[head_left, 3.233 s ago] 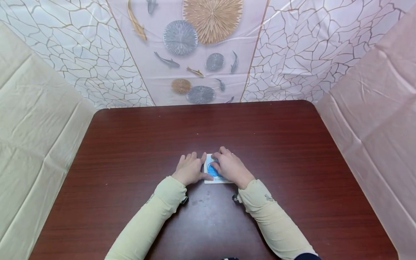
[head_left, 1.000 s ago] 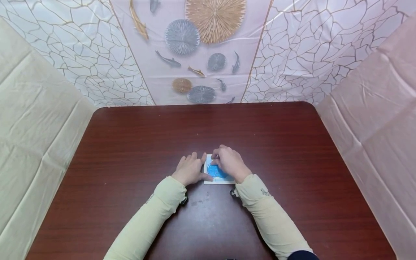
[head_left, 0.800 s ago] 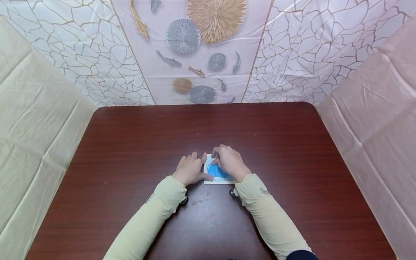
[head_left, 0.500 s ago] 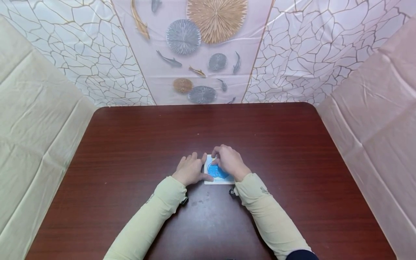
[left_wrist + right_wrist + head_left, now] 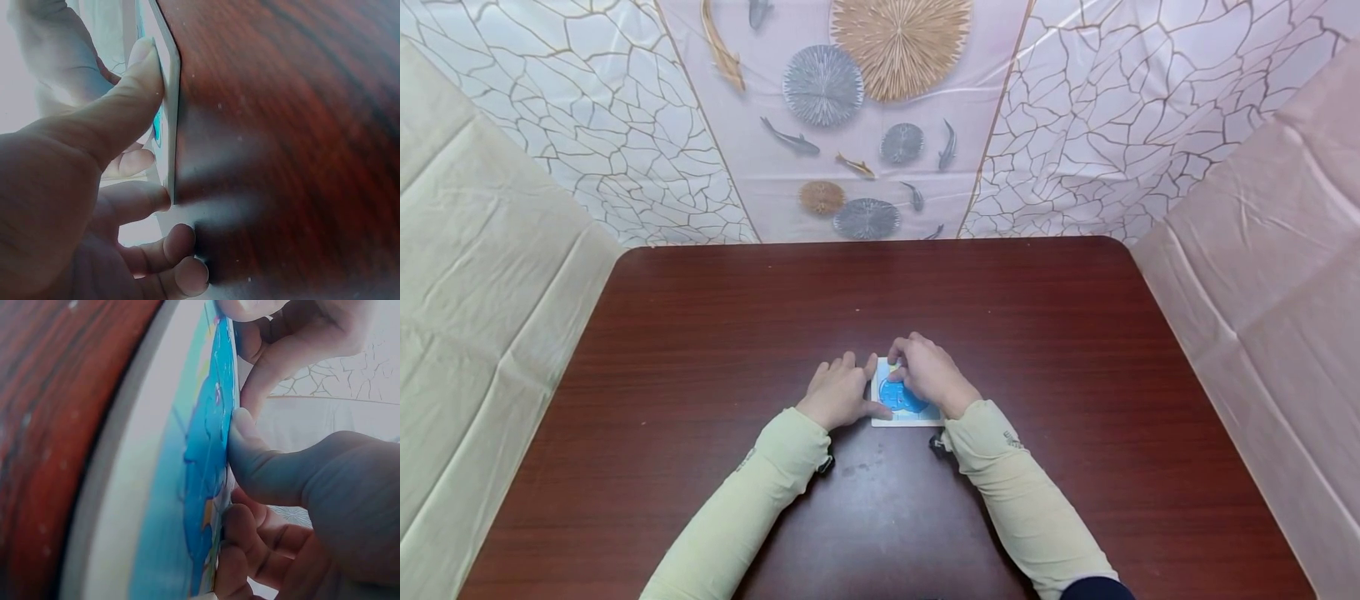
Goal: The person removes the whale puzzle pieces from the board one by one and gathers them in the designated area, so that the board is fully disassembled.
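Observation:
A small jigsaw puzzle board [image 5: 906, 421] with a pale rim and a blue picture lies flat on the table between both hands. Cut lines run through its blue pieces [image 5: 209, 437]. My left hand [image 5: 837, 392] steadies the board's left side: the thumb presses straight on its near-left corner, the index finger touches its edge, the other fingers rest on the table. Over the board's right half, my right hand [image 5: 932, 377] has its fingers bent, thumb and fingertips [image 5: 245, 422] touching the surface. Whether a piece sits between them is hard to see. The hand hides the board's right part.
The dark red-brown wooden table [image 5: 760, 317] stretches around the board. A patterned cloth [image 5: 865, 150] hangs behind its far edge. Pale fabric walls [image 5: 490, 292] stand at left and right. Both forearms wear light yellow sleeves [image 5: 745, 500].
Since the oldest frame, my right hand's fingers have bent and the hand has shifted slightly, showing more of the blue picture. The left hand stays put. Little differs over the last second.

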Demonstrator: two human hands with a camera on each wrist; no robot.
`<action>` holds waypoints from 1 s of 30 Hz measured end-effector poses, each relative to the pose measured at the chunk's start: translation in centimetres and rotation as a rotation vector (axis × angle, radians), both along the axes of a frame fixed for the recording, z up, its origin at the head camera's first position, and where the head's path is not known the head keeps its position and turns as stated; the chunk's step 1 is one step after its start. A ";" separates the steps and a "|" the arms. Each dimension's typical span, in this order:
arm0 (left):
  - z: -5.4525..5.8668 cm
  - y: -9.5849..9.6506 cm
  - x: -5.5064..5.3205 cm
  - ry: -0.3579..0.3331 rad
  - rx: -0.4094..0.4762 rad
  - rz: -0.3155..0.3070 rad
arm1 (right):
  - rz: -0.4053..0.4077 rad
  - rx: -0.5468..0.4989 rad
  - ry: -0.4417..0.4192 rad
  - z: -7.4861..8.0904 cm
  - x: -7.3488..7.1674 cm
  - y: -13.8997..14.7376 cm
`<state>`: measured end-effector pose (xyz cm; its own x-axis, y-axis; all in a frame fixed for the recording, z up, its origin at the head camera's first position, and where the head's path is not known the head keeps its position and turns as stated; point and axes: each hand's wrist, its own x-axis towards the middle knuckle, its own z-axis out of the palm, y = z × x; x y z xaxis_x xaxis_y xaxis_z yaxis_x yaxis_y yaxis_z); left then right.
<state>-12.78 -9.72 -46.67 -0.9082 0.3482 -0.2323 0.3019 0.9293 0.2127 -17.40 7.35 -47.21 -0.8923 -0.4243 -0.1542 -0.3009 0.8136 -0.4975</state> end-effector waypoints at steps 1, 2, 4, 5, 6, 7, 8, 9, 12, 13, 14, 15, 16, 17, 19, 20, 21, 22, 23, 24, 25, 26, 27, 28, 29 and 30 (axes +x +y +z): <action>0.0 0.0 0.0 -0.001 0.001 0.000 | 0.002 0.000 0.002 0.0 0.0 0.0; 0.0 0.0 0.0 -0.001 0.002 0.001 | 0.002 0.000 0.003 0.0 0.0 0.0; 0.1 0.0 0.0 -0.003 0.001 0.001 | 0.004 0.001 0.008 -0.1 0.0 0.0; 0.1 0.0 0.0 -0.004 0.001 0.001 | 0.004 0.001 0.009 -0.1 0.0 0.0; 0.1 0.0 0.0 -0.004 0.001 0.001 | 0.004 0.001 0.010 -0.1 0.0 0.0; 0.1 0.0 0.0 -0.004 0.000 0.001 | 0.003 0.001 0.010 -0.1 0.0 0.0; 0.0 0.0 0.0 -0.003 0.000 0.001 | 0.003 0.001 0.010 -0.1 0.0 0.0; 0.0 0.0 0.0 -0.002 -0.001 0.000 | 0.004 0.001 0.009 0.0 0.0 0.0; -0.1 0.0 -0.1 -0.001 -0.002 0.001 | 0.005 0.003 0.006 0.0 0.0 -0.1; -0.2 0.0 -0.1 -0.001 -0.003 0.001 | 0.006 0.005 0.005 0.0 0.0 -0.1; -0.2 0.0 -0.1 -0.002 -0.003 0.002 | 0.007 0.008 0.004 0.0 0.0 -0.1; -0.1 0.0 -0.1 -0.003 -0.003 0.002 | 0.009 0.010 0.003 0.0 0.0 -0.1; -0.1 0.0 -0.1 -0.003 -0.003 0.003 | 0.009 0.011 0.004 0.0 0.0 -0.1; -0.1 0.0 -0.1 -0.004 -0.003 0.003 | 0.011 0.013 0.005 0.0 0.0 -0.1; -0.1 0.0 -0.1 -0.005 -0.007 0.002 | 0.013 0.013 0.004 -0.1 0.0 -0.1; -0.1 0.0 -0.1 -0.003 -0.009 0.001 | 0.014 0.013 0.003 -0.1 -0.1 -0.1; -0.1 0.0 -0.1 0.000 -0.012 0.000 | 0.015 0.012 0.001 -0.1 -0.1 -0.1; -0.1 0.0 -0.1 0.002 -0.014 -0.001 | 0.015 0.012 -0.001 -0.1 -0.1 -0.1; -0.1 0.0 -0.1 0.004 -0.016 -0.002 | 0.017 0.012 -0.003 -0.1 -0.1 -0.1; -0.1 0.0 -0.1 0.004 -0.019 -0.002 | 0.016 0.012 -0.007 -0.1 -0.1 -0.1; -0.1 0.0 -0.1 0.004 -0.020 -0.002 | 0.016 0.011 -0.009 -0.1 -0.1 -0.1; -0.1 0.0 -0.1 0.004 -0.021 -0.001 | 0.016 0.013 -0.011 -0.1 -0.1 -0.1; -0.1 0.0 -0.1 0.003 -0.019 0.000 | 0.016 0.014 -0.012 -0.1 -0.1 -0.1; -0.1 0.0 -0.1 0.001 -0.019 0.001 | 0.016 0.014 -0.011 -0.1 -0.1 -0.1; -0.1 0.0 -0.1 0.001 -0.018 0.002 | 0.015 0.014 -0.010 -0.1 -0.2 -0.1; -0.1 0.0 -0.1 0.001 -0.019 0.003 | 0.014 0.015 -0.009 -0.1 -0.2 -0.1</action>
